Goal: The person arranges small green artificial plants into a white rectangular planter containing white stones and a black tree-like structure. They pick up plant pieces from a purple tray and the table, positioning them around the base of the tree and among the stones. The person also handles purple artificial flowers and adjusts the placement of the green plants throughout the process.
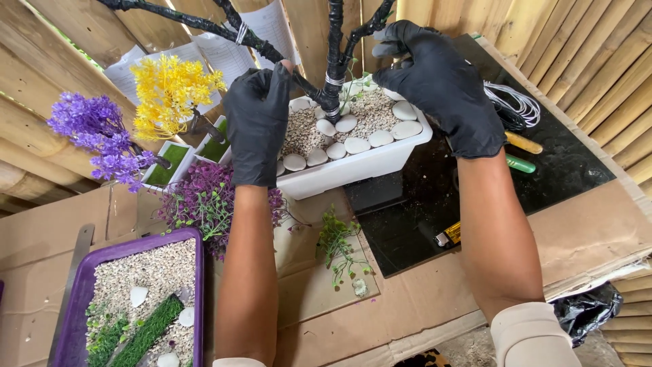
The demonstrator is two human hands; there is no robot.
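Note:
A white rectangular planter filled with gravel and ringed by white pebbles stands in the middle. A black-wrapped artificial tree trunk rises from it, bound with silver wire. My left hand, in a black glove, pinches a low branch just left of the trunk. My right hand, also gloved, grips a branch on the trunk's right side near the top.
Yellow and purple artificial flower trees stand at left in small white pots. A purple tray of gravel and fake grass sits lower left. Green sprigs, a lighter, wire coil and tool handles lie on cardboard and a black sheet.

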